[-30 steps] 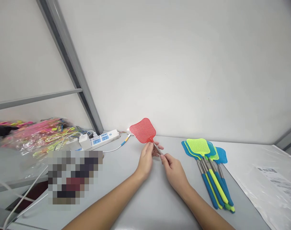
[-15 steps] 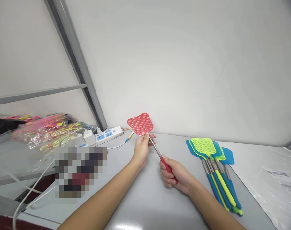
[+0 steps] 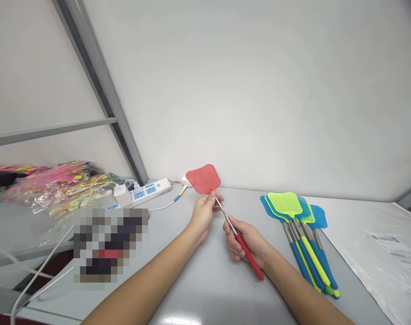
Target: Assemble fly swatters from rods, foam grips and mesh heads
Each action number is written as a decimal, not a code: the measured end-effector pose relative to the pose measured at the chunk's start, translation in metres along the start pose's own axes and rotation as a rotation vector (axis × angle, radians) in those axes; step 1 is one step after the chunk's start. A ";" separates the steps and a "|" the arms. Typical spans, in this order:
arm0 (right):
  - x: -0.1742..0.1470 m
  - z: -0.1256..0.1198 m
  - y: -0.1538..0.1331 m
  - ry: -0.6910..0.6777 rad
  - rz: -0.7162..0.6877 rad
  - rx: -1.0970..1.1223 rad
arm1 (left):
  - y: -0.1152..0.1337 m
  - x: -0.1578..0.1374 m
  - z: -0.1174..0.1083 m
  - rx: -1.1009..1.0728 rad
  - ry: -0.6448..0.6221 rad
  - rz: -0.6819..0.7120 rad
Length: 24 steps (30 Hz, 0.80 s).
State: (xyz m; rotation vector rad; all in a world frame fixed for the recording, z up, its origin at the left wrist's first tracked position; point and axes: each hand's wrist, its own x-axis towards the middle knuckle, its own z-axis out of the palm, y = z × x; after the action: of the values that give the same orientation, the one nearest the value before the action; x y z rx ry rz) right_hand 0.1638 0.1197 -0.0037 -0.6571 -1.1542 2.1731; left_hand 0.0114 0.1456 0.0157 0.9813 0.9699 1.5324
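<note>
A red fly swatter [image 3: 248,257] slants across the middle of the view, its mesh head up by the wall and its handle pointing toward the lower right. My left hand [image 3: 204,212] pinches its neck just under the mesh head, thumb on top. My right hand [image 3: 244,241] is closed around the place where the metal shaft meets the red grip, and the rest of the grip sticks out below the palm. To the right lies a stack of fly swatters [image 3: 286,204] with lime and blue heads, metal shafts and matching grips.
A white power strip [image 3: 151,189] with plugs and cables [image 3: 53,253] sits at the back left. Bagged colourful goods [image 3: 59,185] lie beyond a grey metal frame [image 3: 100,85]. A pixelated item [image 3: 110,246] rests at left, a white plastic sheet [image 3: 371,253] at right.
My right hand has shifted up the grip toward the shaft, so more of the red handle shows below it. The left hand stays at the neck. The view has shifted slightly.
</note>
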 end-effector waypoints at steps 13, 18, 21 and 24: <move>0.003 -0.005 0.005 0.051 -0.099 0.106 | 0.002 -0.013 0.005 0.109 -0.285 -0.091; -0.002 -0.003 -0.004 -0.037 -0.016 0.110 | 0.012 -0.008 0.003 0.122 -0.197 0.023; -0.006 0.003 -0.006 -0.115 0.058 0.096 | 0.029 0.007 -0.011 0.055 0.007 0.179; -0.008 0.006 -0.004 -0.191 0.133 0.068 | 0.051 0.025 -0.032 -0.018 0.223 0.327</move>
State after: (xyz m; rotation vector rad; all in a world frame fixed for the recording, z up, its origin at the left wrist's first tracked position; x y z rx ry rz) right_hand 0.1661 0.1122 0.0037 -0.5187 -1.1553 2.4192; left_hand -0.0385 0.1597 0.0554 1.0071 0.9815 1.9529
